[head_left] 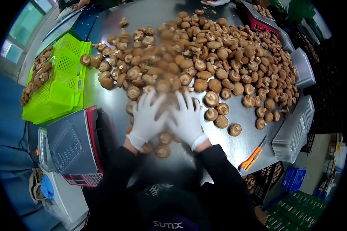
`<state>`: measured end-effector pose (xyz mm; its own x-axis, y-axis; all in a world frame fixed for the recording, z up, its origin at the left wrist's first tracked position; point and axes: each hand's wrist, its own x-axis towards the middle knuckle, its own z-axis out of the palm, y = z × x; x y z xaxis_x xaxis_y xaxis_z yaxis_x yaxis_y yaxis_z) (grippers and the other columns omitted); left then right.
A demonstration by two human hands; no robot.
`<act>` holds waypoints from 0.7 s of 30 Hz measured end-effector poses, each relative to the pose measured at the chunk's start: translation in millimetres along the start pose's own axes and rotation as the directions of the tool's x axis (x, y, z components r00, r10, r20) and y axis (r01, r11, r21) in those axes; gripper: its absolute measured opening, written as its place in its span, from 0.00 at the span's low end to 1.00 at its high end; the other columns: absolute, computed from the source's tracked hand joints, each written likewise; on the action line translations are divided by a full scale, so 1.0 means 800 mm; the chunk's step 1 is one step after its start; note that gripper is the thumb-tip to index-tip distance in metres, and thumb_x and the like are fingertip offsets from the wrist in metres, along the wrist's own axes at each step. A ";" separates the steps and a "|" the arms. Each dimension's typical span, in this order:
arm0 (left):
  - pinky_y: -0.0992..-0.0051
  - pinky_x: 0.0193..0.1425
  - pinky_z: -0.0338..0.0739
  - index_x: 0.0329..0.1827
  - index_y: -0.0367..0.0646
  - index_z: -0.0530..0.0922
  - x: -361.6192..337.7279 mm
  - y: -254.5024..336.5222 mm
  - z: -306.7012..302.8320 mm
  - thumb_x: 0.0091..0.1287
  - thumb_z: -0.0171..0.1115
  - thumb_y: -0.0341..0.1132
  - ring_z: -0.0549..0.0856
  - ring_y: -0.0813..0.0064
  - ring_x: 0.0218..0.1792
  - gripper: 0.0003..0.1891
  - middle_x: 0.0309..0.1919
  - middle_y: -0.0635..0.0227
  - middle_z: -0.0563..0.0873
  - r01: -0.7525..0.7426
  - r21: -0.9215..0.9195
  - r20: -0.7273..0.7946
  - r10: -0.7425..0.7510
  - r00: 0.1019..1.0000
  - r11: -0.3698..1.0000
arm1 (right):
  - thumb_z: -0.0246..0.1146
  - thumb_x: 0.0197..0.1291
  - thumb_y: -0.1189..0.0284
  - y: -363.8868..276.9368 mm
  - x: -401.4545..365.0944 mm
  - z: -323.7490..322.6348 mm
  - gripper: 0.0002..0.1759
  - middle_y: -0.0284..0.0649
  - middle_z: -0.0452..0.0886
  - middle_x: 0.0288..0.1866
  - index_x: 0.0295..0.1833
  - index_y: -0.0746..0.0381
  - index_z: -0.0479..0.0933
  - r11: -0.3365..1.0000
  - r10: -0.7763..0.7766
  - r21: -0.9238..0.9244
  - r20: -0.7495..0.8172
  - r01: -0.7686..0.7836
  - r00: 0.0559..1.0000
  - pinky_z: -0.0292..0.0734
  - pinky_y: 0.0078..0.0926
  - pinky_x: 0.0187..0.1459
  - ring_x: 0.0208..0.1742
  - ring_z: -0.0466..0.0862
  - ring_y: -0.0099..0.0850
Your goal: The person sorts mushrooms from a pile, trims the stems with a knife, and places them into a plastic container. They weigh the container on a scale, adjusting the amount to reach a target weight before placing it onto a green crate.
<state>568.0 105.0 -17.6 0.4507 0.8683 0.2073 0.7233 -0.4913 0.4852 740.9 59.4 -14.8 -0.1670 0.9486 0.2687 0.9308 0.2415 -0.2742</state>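
A large heap of brown mushrooms [216, 57] covers the metal table [243, 150]. My left hand [145, 120] and my right hand [187, 119], both in white gloves, lie side by side with fingers spread on the near edge of the heap. The mushrooms just beyond my fingertips look blurred. A few loose mushrooms [162, 150] lie near my wrists. Neither hand visibly grips anything.
A green basket [59, 82] with mushrooms stands at the left. A scale [75, 148] carries a clear plastic tray [65, 145]. Stacks of clear trays [295, 129] line the right edge. An orange knife [252, 156] lies near them. Another person's gloved hand [216, 2] shows at the far side.
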 end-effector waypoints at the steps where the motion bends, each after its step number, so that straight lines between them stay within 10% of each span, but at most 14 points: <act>1: 0.50 0.75 0.58 0.69 0.48 0.76 -0.013 0.009 -0.007 0.64 0.67 0.40 0.65 0.47 0.73 0.28 0.72 0.48 0.67 -0.007 -0.104 0.007 0.008 1.000 0.995 | 0.66 0.60 0.60 -0.007 -0.015 0.000 0.28 0.50 0.67 0.74 0.64 0.60 0.77 0.998 -0.010 0.054 0.018 0.009 1.000 0.55 0.59 0.72 0.77 0.63 0.50; 10: 0.52 0.75 0.59 0.75 0.44 0.67 -0.155 0.041 -0.031 0.59 0.74 0.39 0.65 0.43 0.72 0.39 0.72 0.46 0.63 -0.029 0.043 0.049 0.027 0.998 0.999 | 0.67 0.59 0.61 -0.061 -0.126 -0.015 0.36 0.51 0.69 0.73 0.72 0.64 0.69 0.973 0.040 0.221 0.130 -0.068 0.991 0.57 0.50 0.73 0.76 0.65 0.48; 16: 0.54 0.70 0.64 0.67 0.44 0.75 -0.215 0.028 -0.043 0.55 0.74 0.34 0.68 0.48 0.70 0.34 0.71 0.51 0.67 -0.116 0.008 0.215 0.111 0.970 0.993 | 0.68 0.56 0.68 -0.067 -0.166 -0.020 0.25 0.48 0.72 0.70 0.60 0.61 0.79 0.963 -0.003 0.271 0.058 -0.013 0.998 0.60 0.47 0.71 0.74 0.69 0.46; 21: 0.58 0.65 0.71 0.52 0.41 0.81 -0.221 0.032 -0.062 0.54 0.72 0.27 0.76 0.52 0.63 0.20 0.61 0.56 0.75 -0.100 -0.029 0.048 0.102 0.994 0.995 | 0.67 0.54 0.77 -0.057 -0.185 -0.025 0.19 0.47 0.73 0.68 0.54 0.61 0.81 0.954 0.073 0.294 -0.037 -0.059 0.997 0.65 0.45 0.67 0.72 0.71 0.47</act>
<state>481.0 -57.2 -0.1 0.5462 0.8096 0.2148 0.6590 -0.5736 0.4865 729.8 -96.3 -24.0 -0.0867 0.9554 0.2822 0.8020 0.2350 -0.5492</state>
